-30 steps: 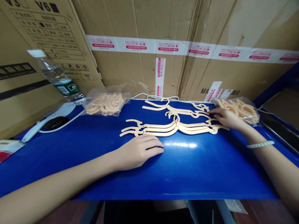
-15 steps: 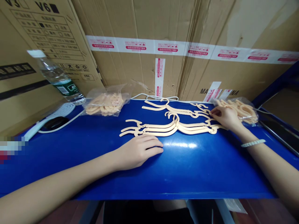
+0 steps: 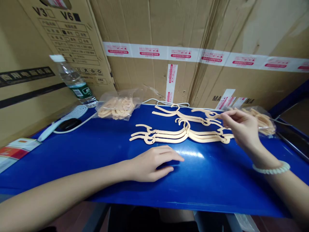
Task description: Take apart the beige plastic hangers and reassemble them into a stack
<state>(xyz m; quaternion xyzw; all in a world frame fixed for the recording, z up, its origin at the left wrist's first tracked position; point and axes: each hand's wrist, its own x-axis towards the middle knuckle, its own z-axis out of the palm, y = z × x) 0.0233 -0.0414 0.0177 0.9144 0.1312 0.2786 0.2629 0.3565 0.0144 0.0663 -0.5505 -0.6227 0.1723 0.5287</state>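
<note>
My right hand [image 3: 238, 124] pinches the end of a beige hanger piece [image 3: 205, 112], raised over the right end of the rear row. My left hand [image 3: 156, 162] rests on the blue table [image 3: 198, 183] with fingers apart and nothing in it. Just beyond it lie several beige folding hangers [image 3: 169, 136], side by side with hooks bunched at the middle. Behind them is another beige hanger [image 3: 166, 112], its right part near the raised piece.
Clear bags of beige pieces lie at the back left [image 3: 117, 106] and back right [image 3: 263, 120]. A water bottle [image 3: 77, 85], a pale brush-like item [image 3: 72, 112] and a black object [image 3: 70, 124] are at left. Cardboard boxes [image 3: 149, 25] stand behind.
My right hand has lifted a hanger piece off the rear row and come nearer. My left hand has shifted slightly right and toward me, its fingers spreading. The camera view has turned left.
</note>
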